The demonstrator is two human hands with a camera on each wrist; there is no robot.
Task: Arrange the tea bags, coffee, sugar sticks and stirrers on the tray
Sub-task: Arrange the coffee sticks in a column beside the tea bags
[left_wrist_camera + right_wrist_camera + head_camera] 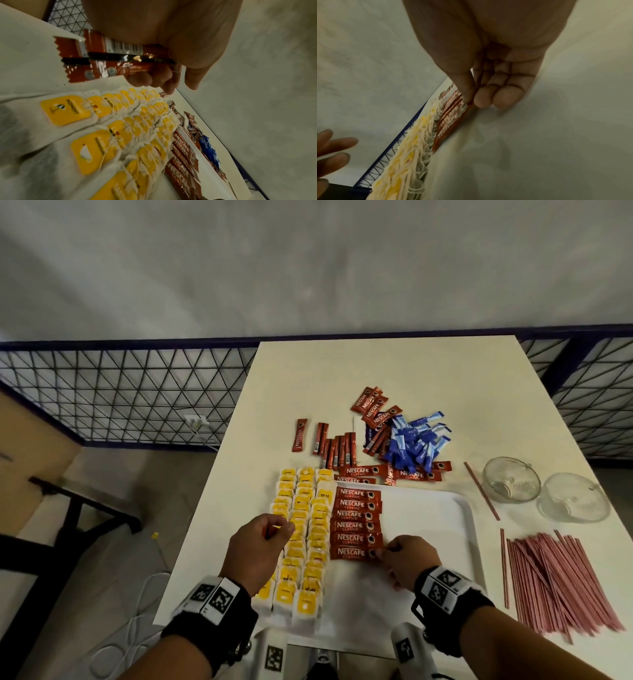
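The bench (394, 364) carries the whole supply, with the white tray (442, 508) pulled to its near edge, evidently so both hands work over it without reaching. On the tray's left the tea bags (301, 529) lie in three overlapping rows, tags up, a packing that saves room for the rest. Just beside them the coffee sachets (356, 523) form a column, labels facing one way. Stock not yet sorted stays off the tray: loose coffee (371, 405) and blue sugar sticks (416, 443) heaped beyond it, stirrers (555, 580) fanned to the right near two glass cups (544, 489). The left hand (255, 553) hovers over the tea bags, its grip clamped on spare sachets (109, 58), judged a reserve for feeding the column. The right hand (407, 559) pinches the end of the nearest sachet (352, 553), apparently squaring it with the column.
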